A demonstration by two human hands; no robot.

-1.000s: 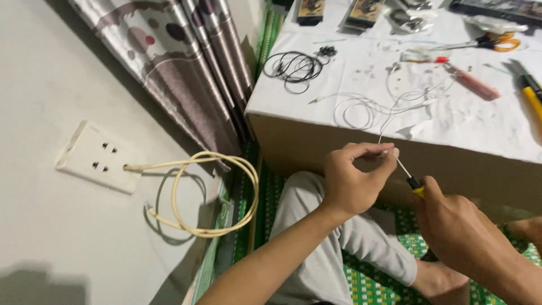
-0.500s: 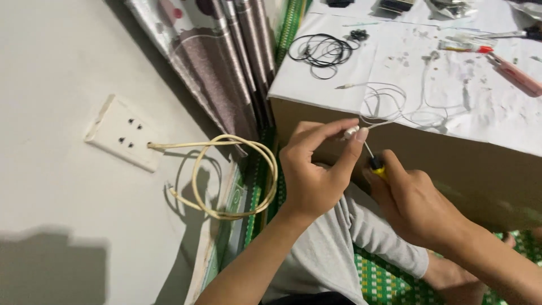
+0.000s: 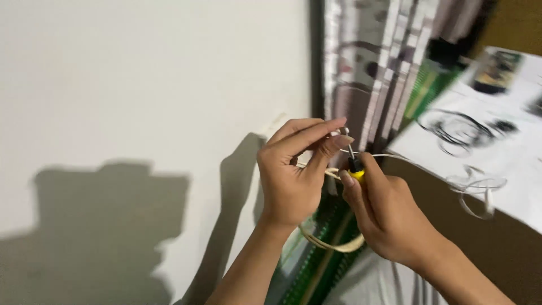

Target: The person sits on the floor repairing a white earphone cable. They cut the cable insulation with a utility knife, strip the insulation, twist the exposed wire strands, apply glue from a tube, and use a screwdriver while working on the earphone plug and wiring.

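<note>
Right hand (image 3: 389, 217) lowest in frame, forearm entering from the bottom right, fingers wrapped round a small screwdriver (image 3: 355, 165) with a yellow-and-black handle; only the top of the handle and the thin metal shaft show above the fist, shaft pointing up and slightly left. Left hand (image 3: 293, 175) just beside it on the left, forearm rising from the bottom centre, thumb and forefinger pinched together at the screwdriver tip around a tiny part (image 3: 344, 131); the part is too small and blurred to identify. A thin white wire (image 3: 395, 156) runs from that pinch off to the right toward the tabletop. The two hands touch or nearly touch at the screwdriver handle. Below and behind the hands, a loop of cream cable (image 3: 330, 245) hangs in an arc, partly hidden by both wrists. Under that, green woven mat (image 3: 316, 271) and grey cloth (image 3: 384, 282) at the bottom edge. Behind the left hand, a plain white wall (image 3: 141, 85) with a dark shadow low on the left. Further back, a striped patterned curtain (image 3: 384, 62) hangs at top centre. At right, a white table surface (image 3: 508, 152), tilted in view, carries a black wire coil (image 3: 454, 127) and loose white wire loops (image 3: 480, 186); everything there is motion-blurred.
</note>
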